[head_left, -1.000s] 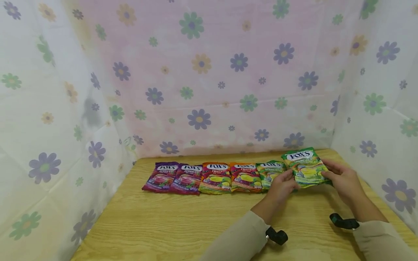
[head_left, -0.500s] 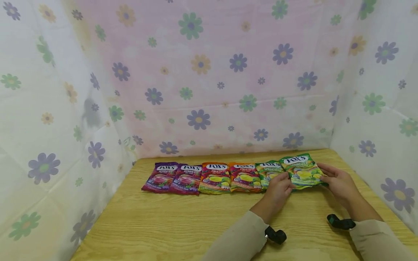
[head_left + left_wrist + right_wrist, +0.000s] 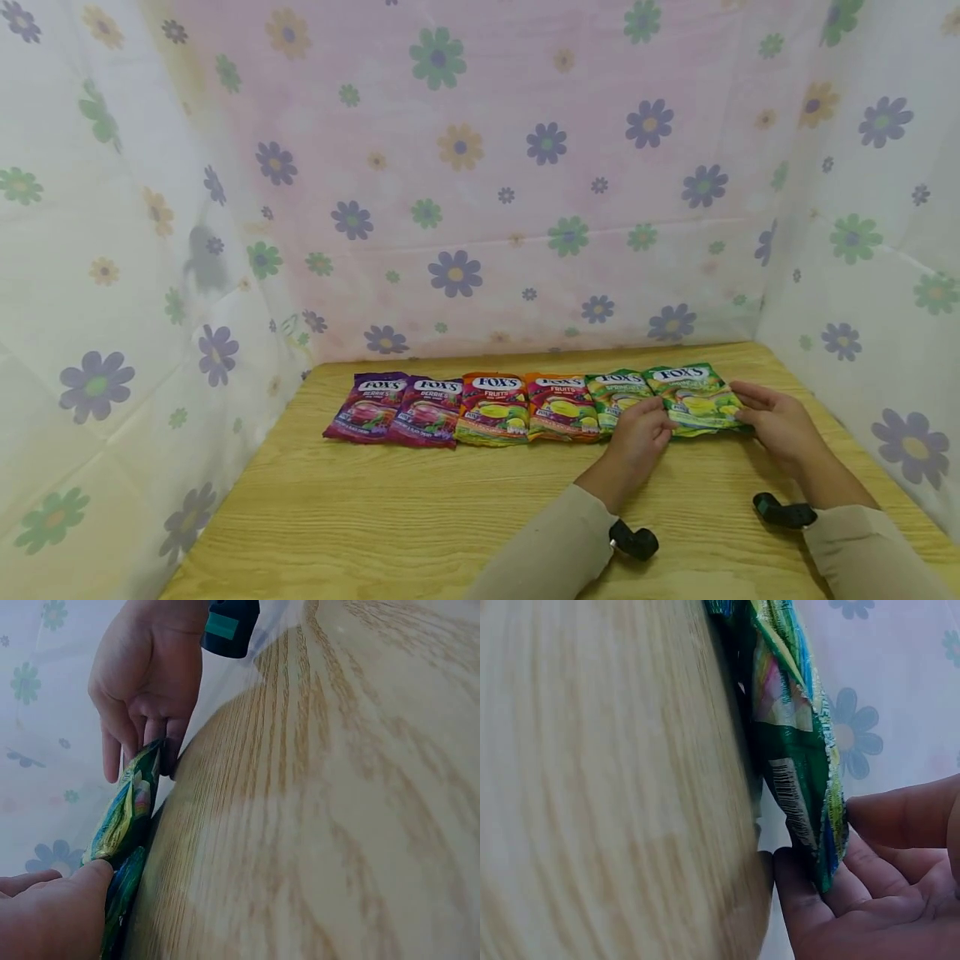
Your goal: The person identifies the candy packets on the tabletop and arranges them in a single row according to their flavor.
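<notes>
At the right end of a row of candy bags, a green FOX'S candy bag (image 3: 693,398) lies slightly tilted, its left edge overlapping a second green candy bag (image 3: 617,390). My right hand (image 3: 783,425) pinches its right edge, thumb on top and fingers beneath, as the right wrist view shows at the bag's barcoded back (image 3: 791,787). My left hand (image 3: 637,437) holds the bag's lower left side; in the left wrist view its thumb (image 3: 91,876) presses the near end of the bag (image 3: 124,817). The left fingers are partly hidden.
Leftward along the row lie two orange-red fruits candy bags (image 3: 493,408) and two purple berries candy bags (image 3: 369,408). All lie on a wood-grain table (image 3: 420,517) near its back edge. Flowered cloth (image 3: 502,208) hangs behind and at both sides.
The green candy bag has come down from a raised, tilted position and shifted slightly left, into the row beside the other green bag. Both hands moved with it, keeping hold.
</notes>
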`<control>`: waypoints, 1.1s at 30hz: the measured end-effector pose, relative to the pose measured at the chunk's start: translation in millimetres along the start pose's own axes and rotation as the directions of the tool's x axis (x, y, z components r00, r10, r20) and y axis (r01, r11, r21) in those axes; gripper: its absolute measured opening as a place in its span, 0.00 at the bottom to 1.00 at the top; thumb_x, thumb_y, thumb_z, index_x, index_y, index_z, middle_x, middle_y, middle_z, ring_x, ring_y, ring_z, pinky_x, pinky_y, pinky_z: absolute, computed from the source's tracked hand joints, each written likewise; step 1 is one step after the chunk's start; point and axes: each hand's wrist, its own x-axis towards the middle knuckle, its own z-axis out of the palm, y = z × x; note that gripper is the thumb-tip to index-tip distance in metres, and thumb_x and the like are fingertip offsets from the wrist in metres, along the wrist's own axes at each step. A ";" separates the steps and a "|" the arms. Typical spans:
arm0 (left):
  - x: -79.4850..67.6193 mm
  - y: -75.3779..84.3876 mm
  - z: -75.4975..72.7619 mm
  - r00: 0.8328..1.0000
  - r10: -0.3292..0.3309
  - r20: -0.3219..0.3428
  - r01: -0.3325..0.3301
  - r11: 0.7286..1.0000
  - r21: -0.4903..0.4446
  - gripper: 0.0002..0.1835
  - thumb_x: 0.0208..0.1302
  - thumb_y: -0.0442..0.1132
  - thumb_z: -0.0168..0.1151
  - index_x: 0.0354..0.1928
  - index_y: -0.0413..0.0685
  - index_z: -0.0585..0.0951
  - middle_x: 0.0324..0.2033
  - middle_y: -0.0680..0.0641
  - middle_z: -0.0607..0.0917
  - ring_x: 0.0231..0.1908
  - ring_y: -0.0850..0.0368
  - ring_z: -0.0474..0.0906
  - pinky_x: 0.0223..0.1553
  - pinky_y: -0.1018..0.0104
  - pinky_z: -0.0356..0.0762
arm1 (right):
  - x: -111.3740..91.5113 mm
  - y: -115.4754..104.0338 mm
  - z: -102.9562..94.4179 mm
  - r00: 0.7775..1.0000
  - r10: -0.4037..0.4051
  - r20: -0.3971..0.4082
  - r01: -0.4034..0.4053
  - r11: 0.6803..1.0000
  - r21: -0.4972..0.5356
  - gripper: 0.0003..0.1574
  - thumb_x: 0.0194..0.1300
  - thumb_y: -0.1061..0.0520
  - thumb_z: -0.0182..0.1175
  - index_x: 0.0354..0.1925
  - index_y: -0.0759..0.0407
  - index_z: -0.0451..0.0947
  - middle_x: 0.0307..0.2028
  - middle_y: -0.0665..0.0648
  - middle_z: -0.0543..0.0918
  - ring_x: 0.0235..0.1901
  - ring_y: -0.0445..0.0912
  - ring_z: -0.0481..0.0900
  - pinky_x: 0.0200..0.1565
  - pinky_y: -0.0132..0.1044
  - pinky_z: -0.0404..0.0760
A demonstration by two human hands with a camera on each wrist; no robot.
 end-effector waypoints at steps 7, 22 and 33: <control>1.3 -0.3 -0.6 1.000 0.003 0.006 -0.003 1.000 0.001 0.32 0.64 0.23 0.56 0.72 0.29 0.68 0.76 0.29 0.62 0.77 0.31 0.54 0.77 0.41 0.56 | -0.4 0.1 -5.8 0.999 0.017 0.035 -0.015 0.998 -0.061 0.37 0.80 0.63 0.47 0.79 0.73 0.49 0.76 0.78 0.55 0.74 0.72 0.53 0.44 0.13 0.73; -1.9 24.5 -17.5 0.999 0.027 0.045 -0.035 0.980 0.194 0.28 0.72 0.31 0.57 0.72 0.34 0.70 0.72 0.36 0.71 0.74 0.39 0.65 0.76 0.44 0.60 | -1.2 -7.3 -13.1 1.000 -0.011 0.017 0.014 0.977 -0.211 0.34 0.80 0.62 0.45 0.77 0.75 0.53 0.73 0.79 0.62 0.71 0.66 0.69 0.42 0.13 0.73; -30.0 103.4 -87.7 0.984 0.075 0.162 -0.173 0.631 0.757 0.35 0.72 0.46 0.62 0.78 0.59 0.65 0.76 0.51 0.69 0.76 0.47 0.64 0.73 0.46 0.69 | -16.6 -42.1 -31.8 0.998 -0.064 0.005 0.063 0.953 -0.295 0.40 0.83 0.46 0.45 0.78 0.70 0.55 0.73 0.78 0.64 0.56 0.36 0.79 0.47 0.30 0.83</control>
